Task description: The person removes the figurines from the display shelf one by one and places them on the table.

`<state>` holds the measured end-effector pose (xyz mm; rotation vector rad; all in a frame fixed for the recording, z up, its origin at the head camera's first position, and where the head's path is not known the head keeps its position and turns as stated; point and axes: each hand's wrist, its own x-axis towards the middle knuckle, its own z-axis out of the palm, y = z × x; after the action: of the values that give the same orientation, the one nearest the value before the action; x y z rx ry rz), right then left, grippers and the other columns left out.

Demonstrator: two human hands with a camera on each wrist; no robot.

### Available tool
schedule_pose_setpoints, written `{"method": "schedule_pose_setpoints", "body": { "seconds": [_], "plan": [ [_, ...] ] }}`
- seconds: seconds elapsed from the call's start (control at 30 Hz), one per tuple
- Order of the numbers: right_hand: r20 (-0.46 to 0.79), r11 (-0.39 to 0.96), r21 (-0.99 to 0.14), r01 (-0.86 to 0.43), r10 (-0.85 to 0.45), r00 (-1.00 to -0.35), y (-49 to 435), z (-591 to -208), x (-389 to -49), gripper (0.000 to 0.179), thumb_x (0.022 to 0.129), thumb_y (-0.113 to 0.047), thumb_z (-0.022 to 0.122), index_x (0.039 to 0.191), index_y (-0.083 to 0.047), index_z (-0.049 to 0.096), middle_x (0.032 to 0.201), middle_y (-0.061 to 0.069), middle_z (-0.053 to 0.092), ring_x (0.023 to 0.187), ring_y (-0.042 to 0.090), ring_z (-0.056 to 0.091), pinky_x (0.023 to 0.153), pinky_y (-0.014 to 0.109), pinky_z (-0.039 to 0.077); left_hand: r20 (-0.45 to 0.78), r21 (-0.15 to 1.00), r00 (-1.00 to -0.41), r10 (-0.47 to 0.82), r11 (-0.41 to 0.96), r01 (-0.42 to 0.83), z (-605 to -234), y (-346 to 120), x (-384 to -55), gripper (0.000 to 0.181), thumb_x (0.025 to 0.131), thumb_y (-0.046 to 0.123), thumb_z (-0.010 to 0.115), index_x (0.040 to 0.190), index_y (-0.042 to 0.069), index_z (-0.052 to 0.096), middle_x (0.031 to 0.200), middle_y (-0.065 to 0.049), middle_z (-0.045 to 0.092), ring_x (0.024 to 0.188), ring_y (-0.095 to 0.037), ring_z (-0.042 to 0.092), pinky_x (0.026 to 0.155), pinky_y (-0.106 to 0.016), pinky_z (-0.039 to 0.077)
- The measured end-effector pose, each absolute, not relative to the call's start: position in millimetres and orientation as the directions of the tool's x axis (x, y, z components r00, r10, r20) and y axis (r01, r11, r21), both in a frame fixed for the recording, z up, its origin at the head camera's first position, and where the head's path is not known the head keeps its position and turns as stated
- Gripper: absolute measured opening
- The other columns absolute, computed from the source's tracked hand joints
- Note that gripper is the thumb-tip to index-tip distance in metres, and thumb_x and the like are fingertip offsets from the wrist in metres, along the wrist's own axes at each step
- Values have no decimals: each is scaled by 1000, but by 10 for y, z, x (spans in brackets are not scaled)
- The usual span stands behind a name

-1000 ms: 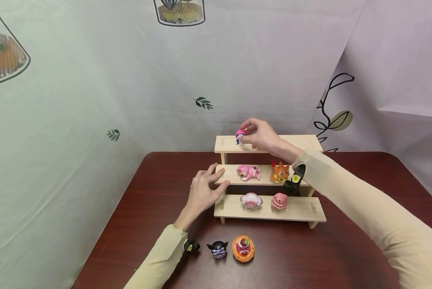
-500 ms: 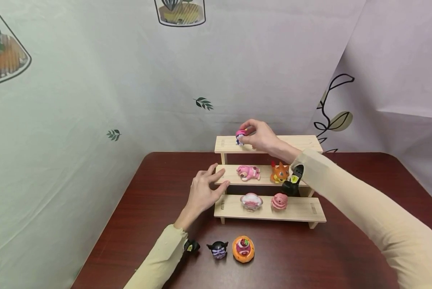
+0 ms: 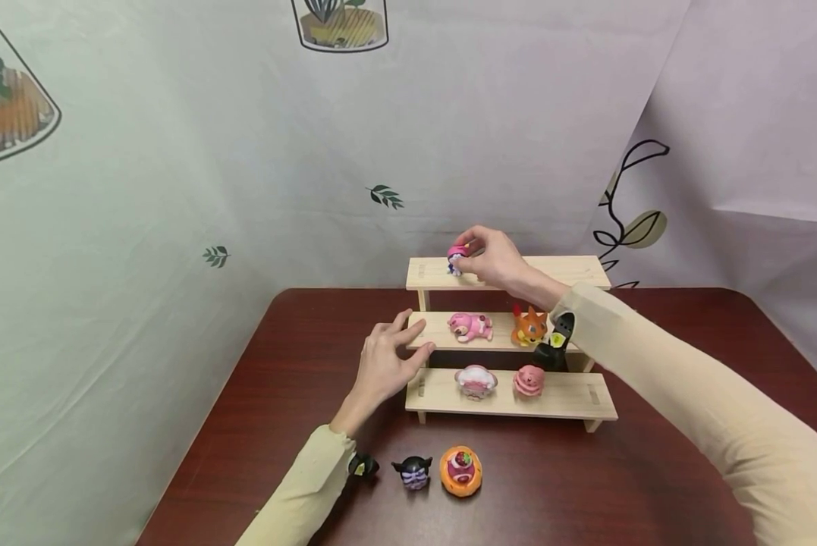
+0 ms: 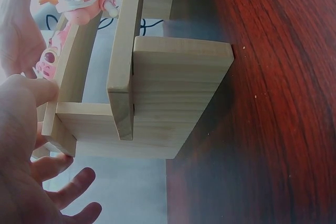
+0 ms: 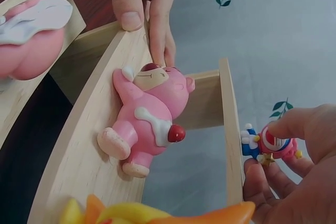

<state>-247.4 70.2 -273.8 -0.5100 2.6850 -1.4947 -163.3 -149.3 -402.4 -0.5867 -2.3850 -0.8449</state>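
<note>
My right hand (image 3: 495, 260) pinches a small figurine (image 3: 457, 259) with a pink hat and a blue and white body between thumb and fingers. It stands upright on the top tier of a three-tier wooden display shelf (image 3: 558, 271), left of the middle. With thumb in front and fingers behind, my left hand (image 3: 381, 356) holds the left end of the middle tier. A pink bear figurine (image 5: 149, 108) lies on that tier, beside an orange fox-like figurine (image 3: 529, 327). Below them, the bottom tier bears a pink and white figurine (image 3: 476, 381) and a round pink figurine (image 3: 529, 381).
On the dark red table (image 3: 278, 379), in front of the shelf, sit a black and purple figurine (image 3: 413, 472) and an orange round figurine (image 3: 460, 471) with a strawberry on top. A pale printed cloth (image 3: 312, 136) hangs behind the table.
The pink-hatted figurine has shifted very slightly to the right on the top tier, still in my right fingers. My left hand stays on the shelf's end.
</note>
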Motion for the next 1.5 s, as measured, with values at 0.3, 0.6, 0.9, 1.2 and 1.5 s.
{"method": "schedule_pose_setpoints", "body": {
  "seconds": [0.3, 0.6, 0.9, 1.2, 1.5],
  "plan": [
    [125, 493, -830, -261, -292, -948, 748, -2712, -2448, 34, 92, -8, 70, 122, 2, 60, 111, 20, 61, 85, 25, 59, 62, 28, 49, 620, 428, -754, 218, 711, 558, -4007, -1490, -1631, 42, 85, 32, 76, 119, 7, 75, 131, -19, 62, 102, -45, 61, 78, -61, 48],
    [127, 495, -826, -271, -305, -944, 777, -2697, -2399, 34, 92, -9, 70, 122, 2, 60, 111, 20, 61, 89, 27, 59, 65, 29, 50, 617, 430, -757, 215, 713, 554, -4016, -1493, -1640, 42, 85, 32, 76, 119, 7, 75, 131, -20, 62, 102, -45, 61, 79, -61, 48],
    [174, 508, -793, -337, -341, -924, 816, -2667, -2296, 31, 91, -11, 71, 118, 1, 62, 107, 17, 62, 97, 29, 58, 74, 34, 45, 616, 425, -757, 220, 715, 554, -4001, -1486, -1642, 43, 85, 33, 75, 119, 7, 75, 131, -20, 62, 102, -45, 61, 79, -62, 47],
    [202, 484, -786, -384, -386, -900, 852, -2652, -2169, 28, 91, -11, 72, 115, 0, 63, 103, 15, 64, 89, 25, 65, 73, 32, 50, 605, 433, -767, 216, 719, 543, -4008, -1489, -1623, 43, 86, 33, 75, 119, 7, 75, 131, -19, 62, 103, -46, 61, 80, -63, 47],
    [211, 465, -791, -398, -404, -890, 894, -2634, -2044, 28, 91, -11, 72, 115, 0, 63, 104, 14, 64, 89, 25, 66, 74, 33, 51, 612, 427, -760, 218, 718, 550, -4020, -1497, -1627, 42, 86, 33, 75, 119, 7, 75, 131, -19, 62, 102, -46, 61, 80, -63, 47]
  ]
}}
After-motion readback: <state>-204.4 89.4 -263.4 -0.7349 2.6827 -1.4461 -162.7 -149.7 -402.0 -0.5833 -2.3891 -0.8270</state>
